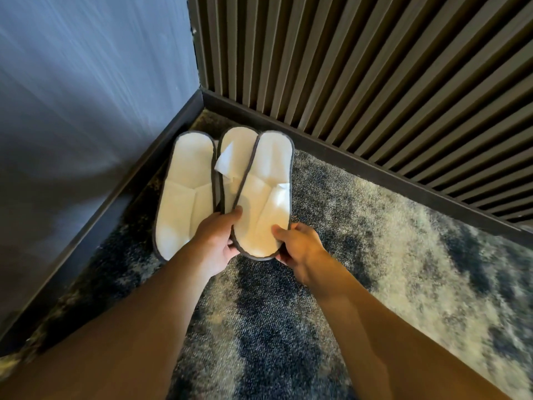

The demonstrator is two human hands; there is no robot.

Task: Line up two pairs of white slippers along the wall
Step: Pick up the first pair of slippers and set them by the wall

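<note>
Three white slippers with dark grey trim show in the corner of the room. One slipper (184, 192) lies flat on the carpet beside the blue wall. A second slipper (230, 157) is partly covered by a third slipper (265, 197) that overlaps it. My left hand (216, 241) grips the near ends of the overlapping slippers from the left. My right hand (297, 246) pinches the near end of the top slipper from the right. A fourth slipper is not visible.
A blue wall (86, 111) with a dark skirting board runs along the left. A wall of dark vertical slats (375, 82) with a skirting board (346, 160) runs across the back right. Mottled blue and grey carpet (403, 255) covers the floor.
</note>
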